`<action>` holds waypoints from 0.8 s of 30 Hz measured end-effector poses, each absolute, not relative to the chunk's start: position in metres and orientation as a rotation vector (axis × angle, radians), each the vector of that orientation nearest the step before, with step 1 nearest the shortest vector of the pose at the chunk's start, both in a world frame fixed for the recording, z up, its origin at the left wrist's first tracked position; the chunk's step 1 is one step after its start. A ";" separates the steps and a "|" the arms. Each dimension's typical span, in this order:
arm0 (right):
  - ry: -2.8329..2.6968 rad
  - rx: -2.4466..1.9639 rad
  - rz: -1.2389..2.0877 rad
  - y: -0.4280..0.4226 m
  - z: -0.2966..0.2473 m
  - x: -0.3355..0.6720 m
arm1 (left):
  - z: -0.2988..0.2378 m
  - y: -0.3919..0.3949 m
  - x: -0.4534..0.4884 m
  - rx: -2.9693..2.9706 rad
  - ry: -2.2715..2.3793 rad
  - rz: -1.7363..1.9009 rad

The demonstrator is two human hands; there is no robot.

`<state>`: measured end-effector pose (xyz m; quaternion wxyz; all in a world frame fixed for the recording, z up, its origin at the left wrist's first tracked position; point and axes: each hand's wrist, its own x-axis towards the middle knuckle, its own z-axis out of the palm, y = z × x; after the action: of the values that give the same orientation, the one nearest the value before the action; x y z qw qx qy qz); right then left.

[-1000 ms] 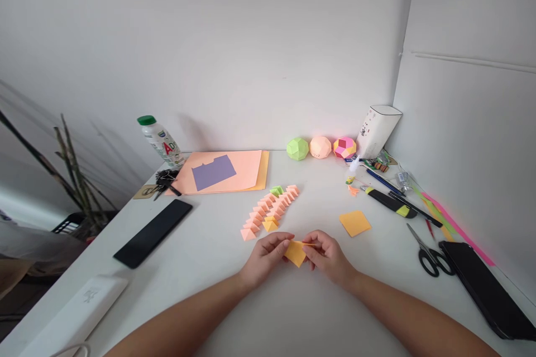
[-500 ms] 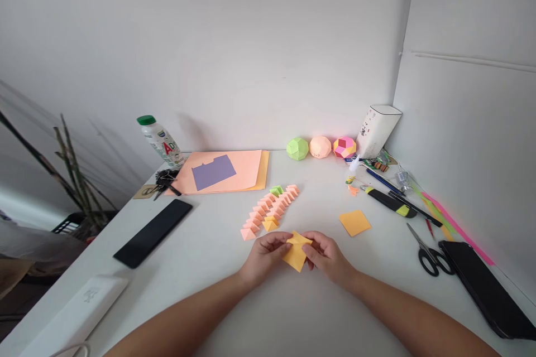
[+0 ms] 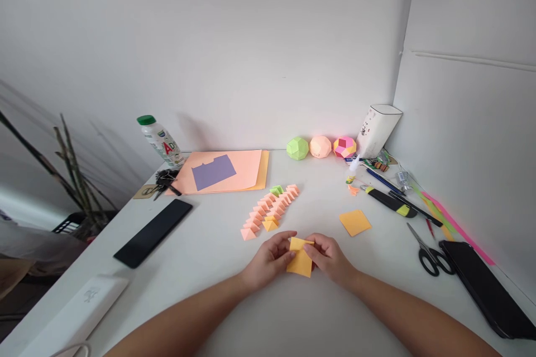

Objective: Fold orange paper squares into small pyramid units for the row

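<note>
Yellow paper piece point(image 3: 302, 266) is pinched between both hands, on the person's side of the two folded-paper rows point(image 3: 282, 205) and a little to the right of their near end. The left forearm slants in from the lower left and the right forearm from the lower right, so that the hands face each other almost as mirror images. The left hand point(image 3: 268, 261) has a narrow grip on the piece: its thumb presses on the upper face by the left edge, about halfway along, and the index finger reaches forward past the upper left corner. The right hand point(image 3: 333, 259) also has a narrow grip, its thumb lying over the upper right part and its other fingers curled behind, mostly hidden. The piece thus sits between the two thumbs, its lower part jutting free toward the person; whether it touches the table point(image 3: 310, 318) I cannot tell. A loose yellow square point(image 3: 355, 223) lies to the right of the rows, near the right hand, and the scissors point(image 3: 430, 256) lie well to the right of them. Three paper balls point(image 3: 320, 147) stand beyond the rows, close to the wall point(image 3: 268, 56).
</note>
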<state>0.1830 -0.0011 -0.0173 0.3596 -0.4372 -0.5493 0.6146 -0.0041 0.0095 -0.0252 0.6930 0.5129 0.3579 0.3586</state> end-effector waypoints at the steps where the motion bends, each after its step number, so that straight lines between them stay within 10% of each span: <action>1: -1.419 -1.128 1.577 -0.001 -0.018 0.183 | -0.024 0.010 -0.004 1.138 0.776 0.782; 24: -1.439 -1.062 1.567 0.000 -0.017 0.185 | -0.025 0.011 -0.004 0.983 0.742 0.878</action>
<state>0.1850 0.0001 -0.0167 0.3727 -0.4144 -0.5614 0.6117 -0.0039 0.0114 -0.0252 0.7275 0.4458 0.3367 0.3982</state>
